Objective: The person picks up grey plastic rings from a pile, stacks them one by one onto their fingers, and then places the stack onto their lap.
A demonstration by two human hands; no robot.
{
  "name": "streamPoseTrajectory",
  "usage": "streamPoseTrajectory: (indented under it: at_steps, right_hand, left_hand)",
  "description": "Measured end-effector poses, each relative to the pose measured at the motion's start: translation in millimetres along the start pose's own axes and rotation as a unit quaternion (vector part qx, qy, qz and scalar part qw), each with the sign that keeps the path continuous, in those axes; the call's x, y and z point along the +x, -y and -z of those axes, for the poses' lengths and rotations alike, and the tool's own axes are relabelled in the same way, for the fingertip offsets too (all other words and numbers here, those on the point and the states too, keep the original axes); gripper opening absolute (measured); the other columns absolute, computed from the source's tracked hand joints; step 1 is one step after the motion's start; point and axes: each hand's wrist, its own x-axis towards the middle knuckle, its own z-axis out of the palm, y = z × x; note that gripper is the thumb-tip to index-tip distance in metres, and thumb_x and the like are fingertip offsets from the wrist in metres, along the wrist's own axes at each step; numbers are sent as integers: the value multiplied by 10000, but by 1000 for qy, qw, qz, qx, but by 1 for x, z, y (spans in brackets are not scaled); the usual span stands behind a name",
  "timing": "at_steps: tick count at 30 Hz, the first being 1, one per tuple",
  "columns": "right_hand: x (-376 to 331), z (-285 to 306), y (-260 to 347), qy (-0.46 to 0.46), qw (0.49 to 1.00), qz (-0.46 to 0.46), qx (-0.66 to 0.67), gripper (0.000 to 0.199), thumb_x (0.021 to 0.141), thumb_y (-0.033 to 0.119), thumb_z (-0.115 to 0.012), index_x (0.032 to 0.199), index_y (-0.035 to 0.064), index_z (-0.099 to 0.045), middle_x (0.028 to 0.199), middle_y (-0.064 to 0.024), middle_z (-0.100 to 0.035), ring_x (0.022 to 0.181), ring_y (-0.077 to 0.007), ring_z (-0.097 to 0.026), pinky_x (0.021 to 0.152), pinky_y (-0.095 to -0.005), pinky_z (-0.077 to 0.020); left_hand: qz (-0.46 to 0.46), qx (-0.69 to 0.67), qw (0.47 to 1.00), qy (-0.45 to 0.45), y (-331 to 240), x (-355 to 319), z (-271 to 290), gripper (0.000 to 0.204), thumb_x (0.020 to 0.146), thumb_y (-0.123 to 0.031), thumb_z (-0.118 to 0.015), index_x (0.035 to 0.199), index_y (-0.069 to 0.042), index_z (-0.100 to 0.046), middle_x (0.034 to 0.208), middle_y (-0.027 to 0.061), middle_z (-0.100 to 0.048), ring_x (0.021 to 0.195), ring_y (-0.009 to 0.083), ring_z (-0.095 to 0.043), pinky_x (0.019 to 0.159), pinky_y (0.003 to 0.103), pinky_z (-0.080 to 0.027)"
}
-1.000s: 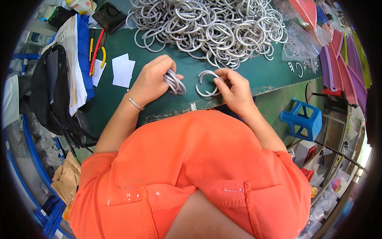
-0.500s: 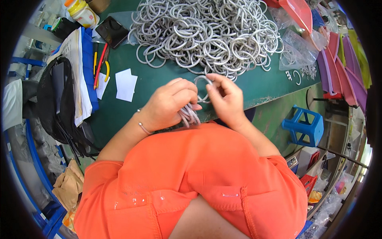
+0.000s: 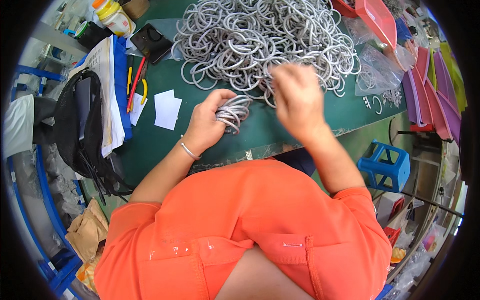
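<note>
My left hand (image 3: 206, 120) is closed around a bundle of silver-grey, bangle-like rings (image 3: 233, 113), held just above the table near its front edge. Several rings stack side by side in the grip, and some look open-ended. To the right, my right hand (image 3: 298, 102) is raised at the near edge of a large heap of the same rings (image 3: 265, 42). Motion smears its fingers, so whether it holds anything cannot be made out.
The green table (image 3: 200, 147) carries white paper slips (image 3: 167, 110), red-handled pliers (image 3: 136, 85) and a dark phone (image 3: 151, 44) on the left. Clear bags (image 3: 377, 70) and a red tray (image 3: 376, 22) lie right. A blue stool (image 3: 384, 166) stands below on the floor.
My right hand has moved up and away from my left hand, toward the heap; the single ring between its fingers no longer shows there. My left hand has turned, exposing its bundle.
</note>
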Motion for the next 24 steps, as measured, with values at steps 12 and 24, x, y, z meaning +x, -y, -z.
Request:
streamPoseTrajectory:
  at_steps: [12, 24]
  right_hand:
    - [28, 29, -21, -74, 992, -96, 42, 113, 733, 88, -722, 814, 46, -656, 657, -78, -587, 570, -229, -563, 516, -318, -444]
    - [16, -10, 20, 88, 979, 13, 183, 135, 756, 64, -628, 889, 56, -604, 792, -83, -567, 670, -282, -595, 548, -373, -486]
  left_hand:
    - [-239, 239, 941, 32, 5, -1, 6, 286, 653, -19, -733, 752, -40, -466, 841, 99, -570, 765, 267, -558, 685, 325, -452]
    - [-271, 273, 922, -45, -13, 1, 13, 245, 641, -18, -719, 843, -52, -585, 932, 96, -630, 818, 272, -616, 739, 333, -478]
